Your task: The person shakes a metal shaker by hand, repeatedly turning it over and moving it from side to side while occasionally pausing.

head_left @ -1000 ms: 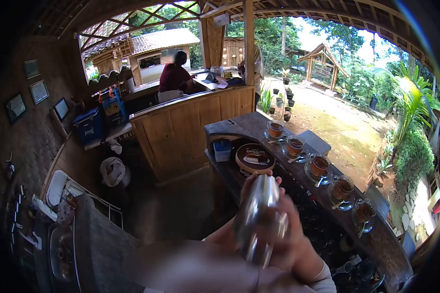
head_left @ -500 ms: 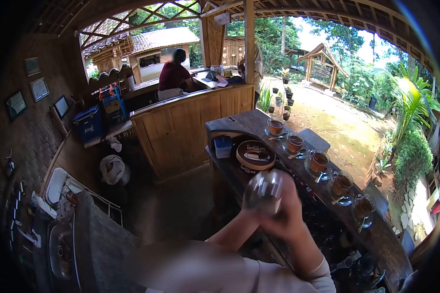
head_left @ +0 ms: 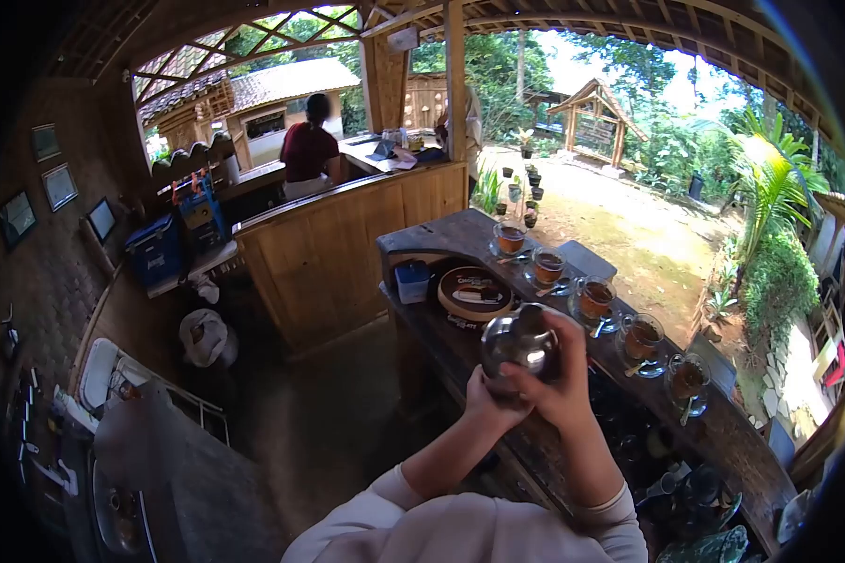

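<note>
Both hands are wrapped round a shiny metal cocktail shaker (head_left: pixel 518 345), held in front of my body at the counter. My left hand (head_left: pixel 494 402) cups it from below. My right hand (head_left: pixel 565 375) is closed round its right side, with the thumb across the front. Just beyond the hands, a round chocolate tin (head_left: pixel 474 295) sits on the lower shelf. To the right, several glass cups of amber drink, such as this glass cup (head_left: pixel 596 298), stand in a row on saucers with small spoons.
The dark wooden counter (head_left: pixel 441 228) runs diagonally to the lower right, with glassware beneath. A blue container (head_left: pixel 411 281) stands by the tin. A sink (head_left: pixel 113 502) is at lower left, a white bag (head_left: pixel 207 338) on the floor. Another person (head_left: pixel 310 150) stands behind the wooden partition (head_left: pixel 357 239).
The shaker, blurred by motion before, now shows sharply and tilts differently in my hands. My view has shifted slightly. The other person has turned and drawn an arm back from the desk.
</note>
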